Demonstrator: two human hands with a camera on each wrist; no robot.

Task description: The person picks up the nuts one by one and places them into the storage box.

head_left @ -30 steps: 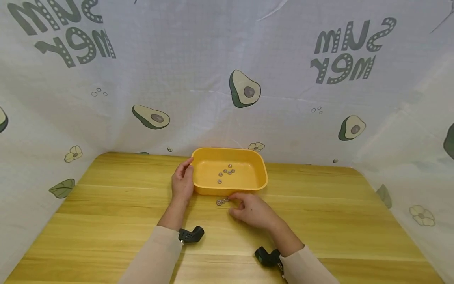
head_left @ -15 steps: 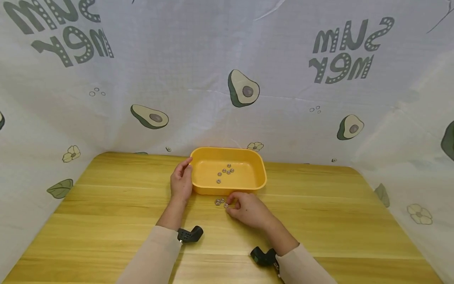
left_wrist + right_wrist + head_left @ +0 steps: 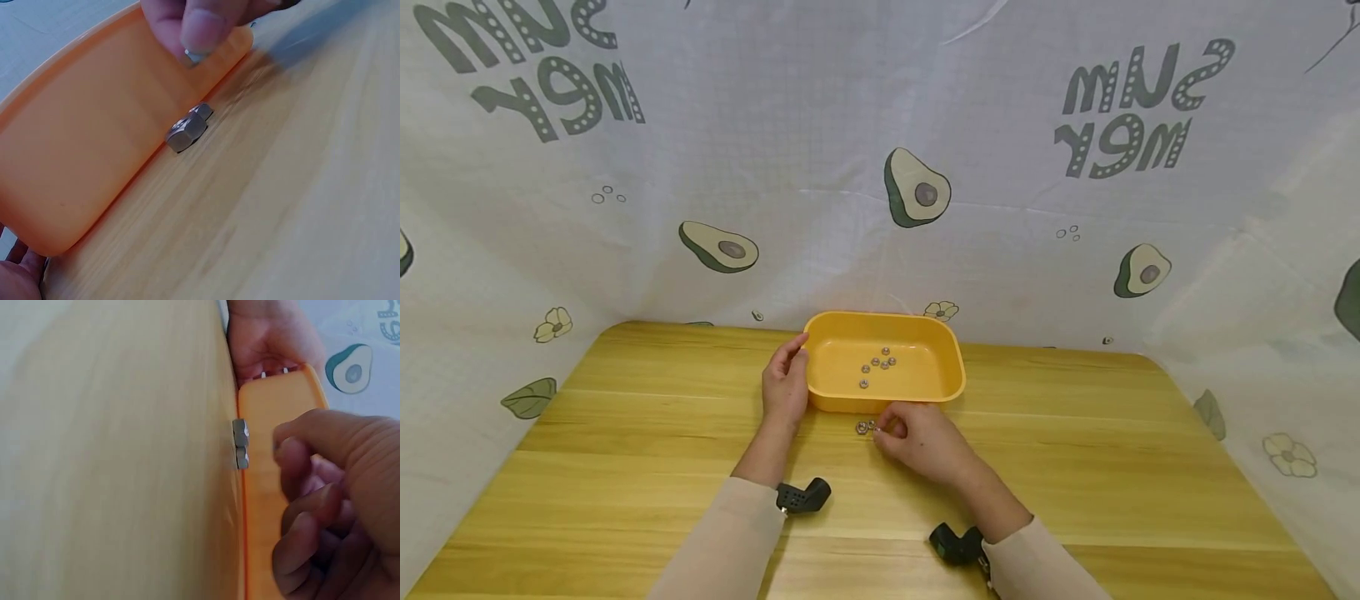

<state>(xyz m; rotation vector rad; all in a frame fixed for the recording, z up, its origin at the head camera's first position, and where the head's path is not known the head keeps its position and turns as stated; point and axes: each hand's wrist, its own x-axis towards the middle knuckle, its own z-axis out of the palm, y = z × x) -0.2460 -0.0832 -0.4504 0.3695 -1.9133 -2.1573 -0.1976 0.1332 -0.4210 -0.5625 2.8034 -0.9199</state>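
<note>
My right hand (image 3: 925, 440) pinches a small metal hex nut (image 3: 194, 57) between thumb and index finger, just above the table in front of the yellow bin (image 3: 886, 406). On the wood beside those fingertips lie a larger hex nut (image 3: 186, 132) and a smaller hex nut (image 3: 202, 110), close together at the foot of the bin's near wall. My left hand (image 3: 786, 390) rests against the bin's left end, fingertips at the rim. Several hex nuts (image 3: 885, 364) lie scattered on the bin's floor.
The bin stands at the back of the wooden table (image 3: 647, 467), close to a hanging white cloth (image 3: 820, 108) printed with avocados. Black wrist cameras (image 3: 805, 497) sit on both wrists.
My right fingers have drawn the nut away from the two others, then pinched it and lifted it slightly. The left hand and the bin have stayed in place.
</note>
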